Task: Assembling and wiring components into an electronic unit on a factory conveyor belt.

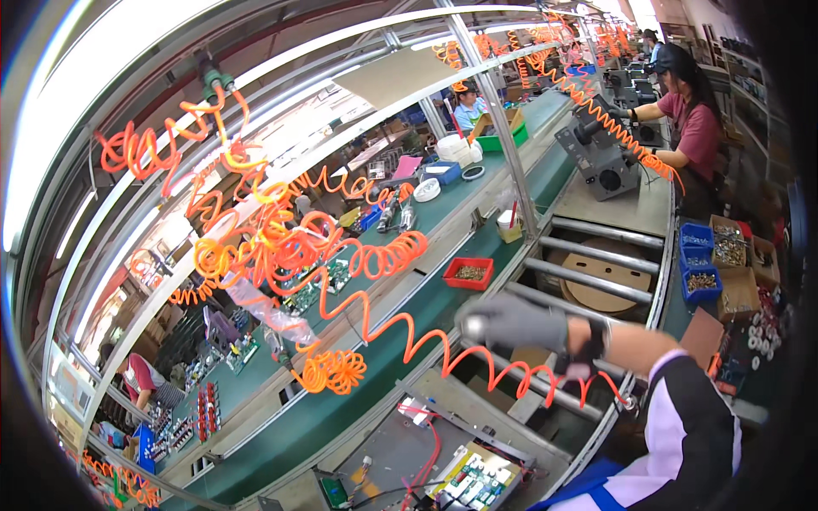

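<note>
My right hand (515, 322), in a grey glove with a black band at the wrist, reaches leftward over the roller conveyor. It is blurred, and its fingers look curled closed. A small shiny spot shows at its front end, but I cannot make out what it holds. Just below it runs a stretched orange coiled air hose (415, 343), ending near a metal fitting (630, 404) at the conveyor's edge. Nearer to me lies an open grey metal chassis (388, 447) with a green circuit board (479, 479) and red wires. My left hand is out of view.
A red bin of small parts (469, 273) stands beyond my hand on the green belt (383, 319). Metal rollers (588, 279) lead to dark grey machines (601, 157), where a co-worker (699, 128) stands. Blue bins (700, 282) hold fasteners at right. Tangled orange hoses (281, 230) hang at left.
</note>
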Demonstrator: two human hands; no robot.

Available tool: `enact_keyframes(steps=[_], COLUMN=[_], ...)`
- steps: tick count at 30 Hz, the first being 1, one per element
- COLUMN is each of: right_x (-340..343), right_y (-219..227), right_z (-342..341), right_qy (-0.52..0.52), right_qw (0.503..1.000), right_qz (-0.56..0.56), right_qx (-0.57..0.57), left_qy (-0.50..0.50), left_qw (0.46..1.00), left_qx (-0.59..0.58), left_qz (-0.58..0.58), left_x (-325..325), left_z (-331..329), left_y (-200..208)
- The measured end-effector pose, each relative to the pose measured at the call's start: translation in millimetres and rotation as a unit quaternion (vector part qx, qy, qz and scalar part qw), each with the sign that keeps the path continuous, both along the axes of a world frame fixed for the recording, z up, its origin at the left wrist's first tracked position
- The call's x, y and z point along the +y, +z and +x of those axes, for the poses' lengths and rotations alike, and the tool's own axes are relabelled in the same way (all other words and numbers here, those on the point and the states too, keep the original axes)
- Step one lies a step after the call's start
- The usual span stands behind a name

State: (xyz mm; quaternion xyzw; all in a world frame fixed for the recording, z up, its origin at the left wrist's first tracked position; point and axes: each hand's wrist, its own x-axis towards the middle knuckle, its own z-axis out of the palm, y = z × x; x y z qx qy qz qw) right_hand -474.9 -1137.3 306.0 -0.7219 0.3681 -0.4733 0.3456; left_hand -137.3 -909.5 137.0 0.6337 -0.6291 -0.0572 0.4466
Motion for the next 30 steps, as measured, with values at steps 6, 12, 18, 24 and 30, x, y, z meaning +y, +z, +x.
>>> enact_keyframes(steps=[6,12,18,24,30], right_x=[-158,-315,-415,-441,-409], right_y=[47,42,26,8,-8], right_z=[-99,-112,-28,-13,-47], right_qy=[-0.133,-0.230,-0.287,-0.306,-0.269], right_qw=[0.974,0.941,0.899,0.852,0.859], right_qz=[0.181,0.173,0.041,0.129,0.056], right_qx=[-0.019,0.179,0.329,0.404,0.432], left_qy=[0.047,0.104,0.177,0.215,0.217], left_qw=[0.998,0.991,0.978,0.968,0.968], left_qx=[-0.050,-0.079,-0.102,-0.113,-0.123], left_qz=[-0.005,0.011,0.038,0.058,0.043], left_x=[-19,-38,-57,-67,-75], left_z=[-3,-6,-18,-25,-21], left_y=[23,44,61,65,80])
